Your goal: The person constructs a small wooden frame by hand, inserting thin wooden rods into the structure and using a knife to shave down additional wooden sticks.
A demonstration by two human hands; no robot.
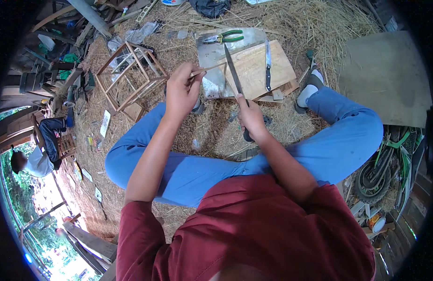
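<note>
My left hand [183,89] is closed around a thin wooden strip [212,69], pinching it between thumb and fingers. The strip's far end reaches toward the near-left edge of a light wooden board [251,63]. In my right hand [250,117] is the handle of a knife with a long dark blade [233,68], pointing away from me and crossing the board's left side. A second knife [268,65] with a black handle lies on the board. Green-handled pliers [223,37] rest on the grey slab [213,86] under the board.
An open box-shaped wooden frame [131,77] stands on the straw-covered ground at left. A large flat sheet [385,77] lies at right, with a green motorbike [382,164] nearer me. Scrap wood is piled at far left. Another person [38,157] sits at the left edge.
</note>
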